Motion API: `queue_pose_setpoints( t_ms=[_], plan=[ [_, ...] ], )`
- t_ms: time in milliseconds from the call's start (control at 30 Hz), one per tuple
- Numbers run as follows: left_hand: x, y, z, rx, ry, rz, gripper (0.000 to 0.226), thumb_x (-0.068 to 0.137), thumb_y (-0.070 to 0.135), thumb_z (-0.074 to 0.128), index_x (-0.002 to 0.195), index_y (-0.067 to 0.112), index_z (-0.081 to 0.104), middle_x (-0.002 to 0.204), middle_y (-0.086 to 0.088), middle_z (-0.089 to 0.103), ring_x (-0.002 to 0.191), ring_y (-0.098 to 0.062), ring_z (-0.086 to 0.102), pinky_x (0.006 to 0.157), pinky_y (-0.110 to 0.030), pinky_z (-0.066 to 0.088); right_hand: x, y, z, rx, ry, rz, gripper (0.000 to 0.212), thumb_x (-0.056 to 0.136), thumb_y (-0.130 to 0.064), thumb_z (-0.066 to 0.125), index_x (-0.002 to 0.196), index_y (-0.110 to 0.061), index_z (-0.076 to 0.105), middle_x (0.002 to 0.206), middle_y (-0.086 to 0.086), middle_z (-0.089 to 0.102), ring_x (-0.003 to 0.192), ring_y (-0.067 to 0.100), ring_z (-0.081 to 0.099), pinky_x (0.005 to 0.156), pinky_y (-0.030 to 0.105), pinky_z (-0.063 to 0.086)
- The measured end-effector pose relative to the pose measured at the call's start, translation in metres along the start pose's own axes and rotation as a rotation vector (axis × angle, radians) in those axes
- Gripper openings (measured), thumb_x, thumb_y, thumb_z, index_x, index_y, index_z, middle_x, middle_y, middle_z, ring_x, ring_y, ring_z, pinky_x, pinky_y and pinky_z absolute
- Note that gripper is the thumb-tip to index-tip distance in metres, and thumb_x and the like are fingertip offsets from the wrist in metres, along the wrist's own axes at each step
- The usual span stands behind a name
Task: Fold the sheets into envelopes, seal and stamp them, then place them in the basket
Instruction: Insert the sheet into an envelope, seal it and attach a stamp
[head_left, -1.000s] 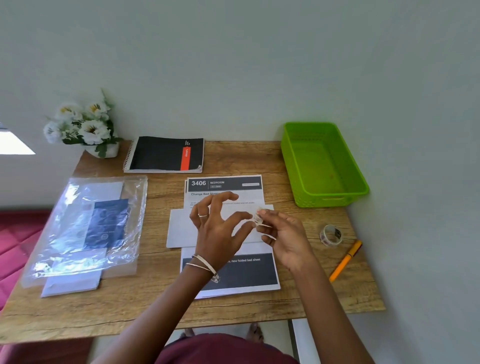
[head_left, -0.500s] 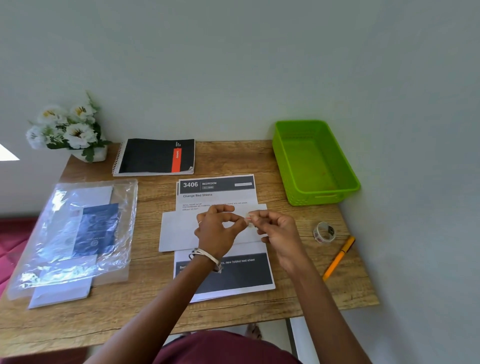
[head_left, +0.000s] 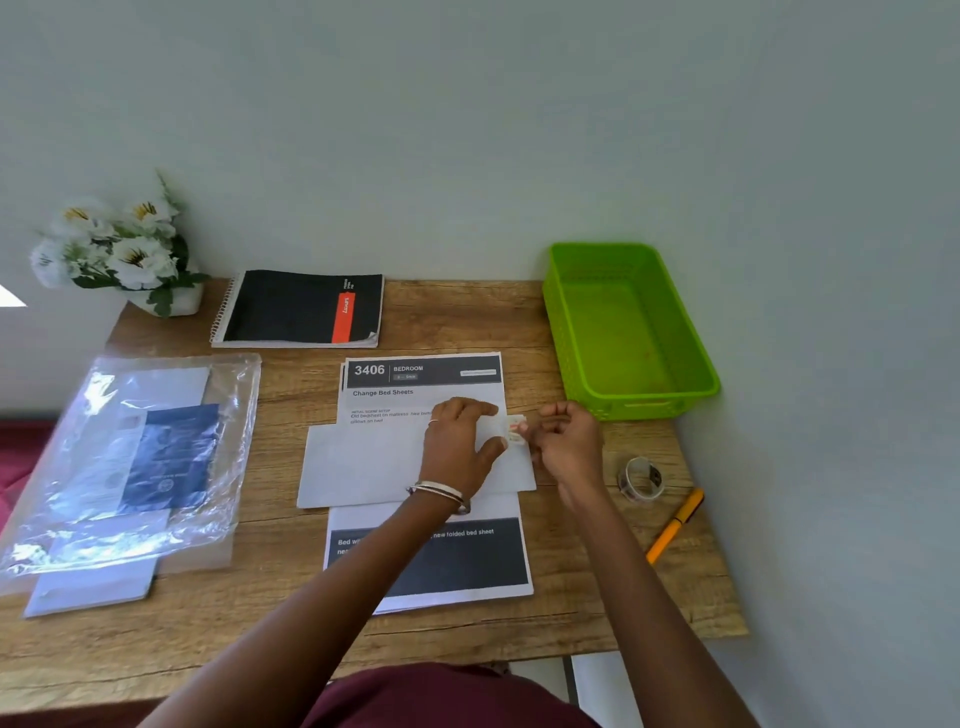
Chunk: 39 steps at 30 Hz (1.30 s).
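Note:
A white folded envelope (head_left: 363, 462) lies across a printed sheet (head_left: 423, 558) in the middle of the wooden table (head_left: 467, 317). My left hand (head_left: 460, 447) rests on the envelope's right part, thumb and forefinger spread. A small stamp (head_left: 515, 430) with red marks sits at the envelope's upper right corner, between the two hands. My right hand (head_left: 566, 441) pinches the stamp's right edge. The green basket (head_left: 631, 332) stands at the back right with nothing in it.
A tape roll (head_left: 641, 478) and an orange pen (head_left: 675, 525) lie at the right edge. A black spiral notebook (head_left: 304, 309) and white flowers (head_left: 117, 249) stand at the back. A clear plastic bag (head_left: 135, 457) with papers covers the left side.
Both hands came down from above the table onto the envelope. The stamp, held in the air between the fingers before, now lies at the envelope's upper right corner.

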<state>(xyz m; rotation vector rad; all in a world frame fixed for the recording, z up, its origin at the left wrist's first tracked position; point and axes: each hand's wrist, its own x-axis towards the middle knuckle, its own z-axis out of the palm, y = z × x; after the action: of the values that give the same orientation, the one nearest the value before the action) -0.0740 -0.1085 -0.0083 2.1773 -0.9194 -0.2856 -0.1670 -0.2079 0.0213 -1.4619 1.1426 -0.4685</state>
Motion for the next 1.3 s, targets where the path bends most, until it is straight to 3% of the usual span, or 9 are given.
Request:
queue_pose_setpoints(
  t_ms=[167, 400, 567, 867, 1033, 1300],
  plan=[
    [-0.004, -0.012, 0.009, -0.012, -0.041, 0.021, 0.045, 0.072, 0.019, 0.074, 0.112, 0.009, 0.058, 0.116, -0.009, 0.058, 0.113, -0.026, 0.049, 0.092, -0.023, 0.030, 0.015, 0.001, 0.002, -0.111, -0.042, 0.003, 0.033, 0.073, -0.004, 0.080, 0.079, -0.019, 0.050, 0.084, 0.013, 0.064, 0.068, 0.021, 0.061, 0.056, 0.036, 0.054],
    [-0.004, -0.018, 0.013, 0.022, -0.024, 0.032, 0.046, 0.074, 0.028, 0.071, 0.115, 0.013, 0.057, 0.120, -0.006, 0.057, 0.117, -0.022, 0.049, 0.093, -0.023, 0.028, 0.026, 0.003, 0.005, -0.196, -0.059, 0.088, 0.039, 0.068, -0.008, 0.084, 0.081, -0.018, 0.049, 0.084, 0.009, 0.064, 0.051, 0.015, 0.055, 0.051, 0.028, 0.048],
    [-0.004, -0.021, 0.015, 0.034, -0.006, 0.044, 0.045, 0.073, 0.029, 0.071, 0.114, 0.014, 0.059, 0.121, -0.006, 0.057, 0.117, -0.022, 0.048, 0.092, -0.024, 0.027, 0.034, 0.002, 0.011, -0.240, -0.008, 0.152, 0.043, 0.062, -0.012, 0.087, 0.078, -0.019, 0.048, 0.082, 0.011, 0.068, 0.058, 0.021, 0.061, 0.065, 0.040, 0.055],
    [-0.003, -0.020, 0.018, 0.087, 0.041, 0.071, 0.040, 0.081, 0.047, 0.048, 0.111, 0.025, 0.062, 0.116, 0.003, 0.055, 0.110, -0.016, 0.049, 0.085, -0.026, 0.031, 0.036, -0.002, 0.016, -0.303, 0.008, 0.174, 0.041, 0.059, -0.010, 0.088, 0.079, -0.013, 0.052, 0.079, 0.015, 0.070, 0.059, 0.025, 0.065, 0.063, 0.043, 0.056],
    [0.000, -0.021, 0.020, 0.114, 0.021, 0.035, 0.028, 0.084, 0.036, 0.058, 0.111, 0.032, 0.062, 0.115, 0.005, 0.052, 0.108, -0.017, 0.048, 0.085, -0.029, 0.029, 0.036, -0.002, 0.016, -0.326, 0.019, 0.164, 0.039, 0.059, -0.010, 0.088, 0.077, -0.012, 0.053, 0.079, 0.014, 0.069, 0.066, 0.029, 0.069, 0.064, 0.045, 0.059],
    [0.000, -0.017, 0.019, 0.138, 0.005, 0.015, 0.024, 0.085, 0.037, 0.059, 0.109, 0.037, 0.063, 0.116, 0.004, 0.049, 0.109, -0.017, 0.044, 0.086, -0.029, 0.026, 0.043, 0.000, 0.020, -0.373, 0.007, 0.176, 0.041, 0.056, -0.012, 0.088, 0.074, -0.014, 0.052, 0.083, 0.016, 0.069, 0.073, 0.032, 0.069, 0.064, 0.050, 0.059]
  ],
)
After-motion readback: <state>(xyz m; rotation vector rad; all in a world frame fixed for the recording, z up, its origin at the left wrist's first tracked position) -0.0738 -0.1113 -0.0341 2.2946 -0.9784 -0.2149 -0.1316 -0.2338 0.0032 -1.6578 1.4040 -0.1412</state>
